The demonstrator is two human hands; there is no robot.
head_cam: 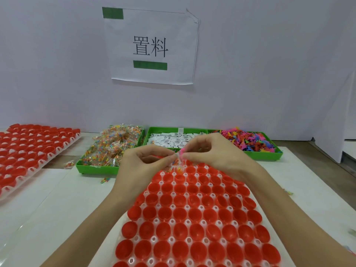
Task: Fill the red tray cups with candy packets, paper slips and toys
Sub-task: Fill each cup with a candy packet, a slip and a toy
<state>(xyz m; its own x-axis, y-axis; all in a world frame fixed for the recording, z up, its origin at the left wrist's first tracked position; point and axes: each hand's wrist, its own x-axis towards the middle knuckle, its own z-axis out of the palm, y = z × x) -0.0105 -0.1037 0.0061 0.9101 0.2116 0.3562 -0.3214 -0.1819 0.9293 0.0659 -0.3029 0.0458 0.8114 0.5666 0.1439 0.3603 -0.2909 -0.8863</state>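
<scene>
A tray of red cups [194, 214] lies in front of me, its visible cups bare inside. Above its far edge my left hand [142, 162] and my right hand [210, 153] meet fingertip to fingertip. Between them they pinch a small bundle: a clear candy packet [176, 164] with coloured sweets, and a pink toy [182, 151] sticking up at my right fingertips. Whether a paper slip is in the bundle I cannot tell. Behind the hands stand three green bins: candy packets [109, 149], paper slips [171, 140] and coloured toys [250, 140].
A second tray of red cups [32, 151] lies at the left, its cups holding items. Loose candy packets [69, 164] lie on the table near the candy bin. A white wall with a printed sign [152, 47] rises behind the bins.
</scene>
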